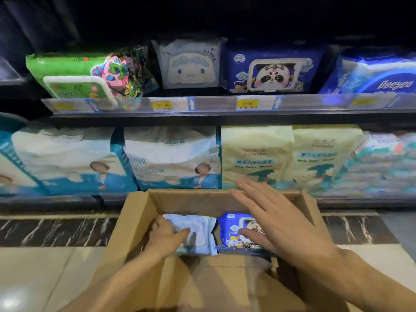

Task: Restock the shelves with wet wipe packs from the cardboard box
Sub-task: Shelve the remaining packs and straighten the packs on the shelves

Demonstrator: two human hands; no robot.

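An open cardboard box (pixel 135 221) stands on the floor in front of the shelves. Inside lie a pale blue wet wipe pack (pixel 200 233) and a dark blue panda wet wipe pack (pixel 229 230), side by side. My left hand (pixel 165 238) is down in the box, fingers closed around the left edge of the pale blue pack. My right hand (pixel 276 219) hovers with fingers spread above the dark blue pack, holding nothing. On the upper shelf stand a matching pale blue pack (pixel 189 64) and a matching panda pack (pixel 272 73).
The upper shelf also holds green packs (pixel 72 75) at left and blue Deeyeo packs (pixel 378 77) at right, behind a clear price rail (pixel 213 104). The lower shelf carries large white-blue bags (pixel 171 158) and cream baby wipe packs (pixel 290 154). Tiled floor (pixel 45 273) surrounds the box.
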